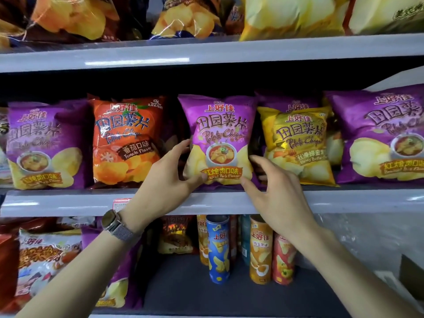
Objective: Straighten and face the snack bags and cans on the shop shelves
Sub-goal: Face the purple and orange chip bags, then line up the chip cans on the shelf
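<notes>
My left hand (169, 171) and right hand (277, 193) pinch the purple bag (218, 134), nearly square (early days); yellow bag (298, 143) at three o'clock, cans (218, 249) at six await facing.

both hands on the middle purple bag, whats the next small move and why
Probably slide the middle purple bag slightly left, then let go: left hand and right hand pinch its lower corners, it crowds the yellow bag, and a dark gap shows beside the tomato bag.
</notes>
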A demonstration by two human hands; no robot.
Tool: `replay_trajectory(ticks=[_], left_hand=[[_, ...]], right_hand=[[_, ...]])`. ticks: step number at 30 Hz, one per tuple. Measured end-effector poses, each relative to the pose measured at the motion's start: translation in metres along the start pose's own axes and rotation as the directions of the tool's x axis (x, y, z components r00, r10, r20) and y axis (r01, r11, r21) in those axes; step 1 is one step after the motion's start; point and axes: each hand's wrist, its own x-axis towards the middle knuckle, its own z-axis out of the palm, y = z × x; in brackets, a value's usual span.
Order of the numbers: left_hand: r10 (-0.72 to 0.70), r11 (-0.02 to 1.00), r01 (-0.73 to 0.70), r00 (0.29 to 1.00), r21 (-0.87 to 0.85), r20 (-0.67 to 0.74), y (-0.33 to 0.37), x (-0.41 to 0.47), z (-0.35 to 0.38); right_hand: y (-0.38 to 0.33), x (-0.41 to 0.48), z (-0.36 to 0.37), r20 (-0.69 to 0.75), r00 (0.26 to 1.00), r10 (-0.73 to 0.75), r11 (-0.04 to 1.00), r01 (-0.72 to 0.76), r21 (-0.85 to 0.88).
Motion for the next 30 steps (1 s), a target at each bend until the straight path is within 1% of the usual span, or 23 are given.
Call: replay_trajectory(ticks=[3, 6, 8, 10, 12, 15, 17, 19, 23, 26, 30], left_hand=[[0.011, 0.997, -0.009, 0.999, 0.078, -0.034, 0.003, -0.013, -0.003], [0.092, 0.985, -0.08, 0.993, 0.153, -0.074, 0.011, -0.033, -0.005], [0.134, 0.977, -0.117, 0.987, 0.176, -0.085, 0.021, -0.05, -0.007], [0.146, 0.972, -0.129, 0.986, 0.197, -0.074, 0.03, -0.071, -0.004], [0.122, 0.975, -0.112, 0.992, 0.191, -0.04, 0.032, -0.095, 0.004], [0.027, 0.98, -0.051, 0.992, 0.193, 0.125, 0.026, -0.127, 0.027], [-0.066, 0.965, 0.007, 0.974, 0.262, 0.217, 0.015, -0.143, 0.046], [-0.154, 0.94, 0.057, 0.951, 0.337, 0.269, 0.003, -0.156, 0.065], [-0.309, 0.896, 0.137, 0.875, 0.421, 0.373, -0.019, -0.172, 0.099], [-0.389, 0.872, 0.201, 0.838, 0.447, 0.383, -0.035, -0.171, 0.118], [-0.47, 0.843, 0.295, 0.81, 0.449, 0.35, -0.063, -0.158, 0.139]], right_hand=[[0.003, -0.008, -0.009, 0.016, 1.0, -0.018, 0.999, 0.019, -0.038], [0.003, -0.019, -0.017, 0.009, 0.999, -0.035, 0.996, 0.035, -0.079], [0.002, -0.031, -0.02, -0.002, 0.997, -0.072, 0.992, 0.071, -0.107], [0.002, -0.045, -0.022, -0.014, 0.993, -0.118, 0.984, 0.115, -0.136], [0.006, -0.064, -0.021, -0.025, 0.985, -0.17, 0.974, 0.164, -0.157], [0.017, -0.099, -0.01, -0.001, 0.975, -0.221, 0.957, 0.216, -0.194], [0.029, -0.119, 0.002, 0.065, 0.98, -0.186, 0.953, 0.196, -0.23], [0.045, -0.135, 0.018, 0.14, 0.982, -0.128, 0.949, 0.162, -0.271], [0.078, -0.159, 0.05, 0.245, 0.969, 0.023, 0.934, 0.067, -0.351], [0.104, -0.167, 0.069, 0.27, 0.955, 0.122, 0.922, -0.008, -0.387], [0.13, -0.168, 0.082, 0.229, 0.944, 0.237, 0.92, -0.142, -0.364]])
